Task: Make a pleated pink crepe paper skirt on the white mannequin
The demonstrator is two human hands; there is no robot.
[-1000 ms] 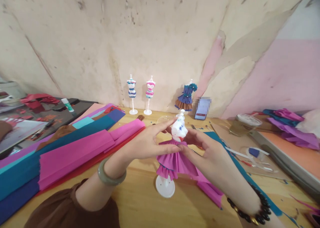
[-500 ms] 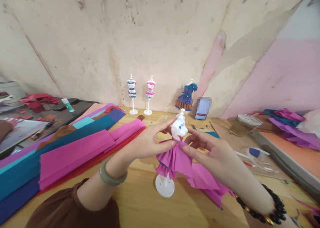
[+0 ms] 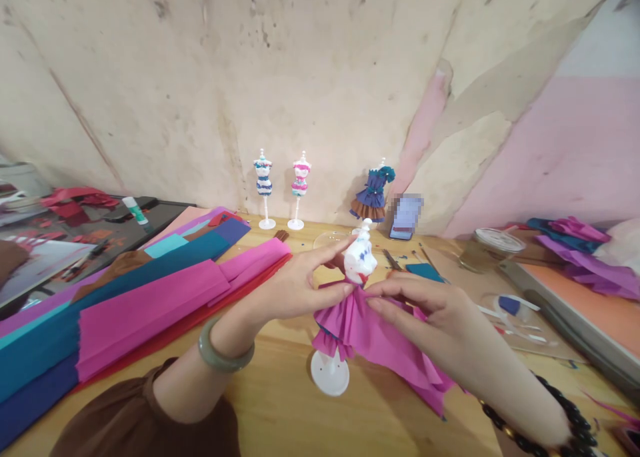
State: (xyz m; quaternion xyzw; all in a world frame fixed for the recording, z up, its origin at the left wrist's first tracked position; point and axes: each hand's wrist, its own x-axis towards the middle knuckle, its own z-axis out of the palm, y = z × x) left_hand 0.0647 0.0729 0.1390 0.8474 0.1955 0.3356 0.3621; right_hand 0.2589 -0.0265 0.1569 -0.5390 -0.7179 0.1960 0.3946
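A small white mannequin [image 3: 359, 259] stands on a round white base [image 3: 329, 381] on the wooden table. A pleated magenta crepe-paper skirt [image 3: 350, 320] hangs round its waist. My left hand [image 3: 293, 285] presses the paper against the waist with the thumb, index finger stretched over the bust. My right hand [image 3: 425, 310] pinches the paper at the waist from the right; a loose strip of the same paper [image 3: 415, 370] trails under that wrist.
Folded crepe sheets in magenta, teal and blue [image 3: 125, 297] lie at left. Three dressed mannequins [image 3: 264, 189] [image 3: 300, 189] [image 3: 374, 197] and a phone [image 3: 404, 218] stand at the wall. A lidded cup [image 3: 487, 249], glue stick [image 3: 135, 210] and paper scraps lie about.
My right hand has drawn the loose paper strip up and round the right side of the waist. The left hand has kept its hold on the mannequin.
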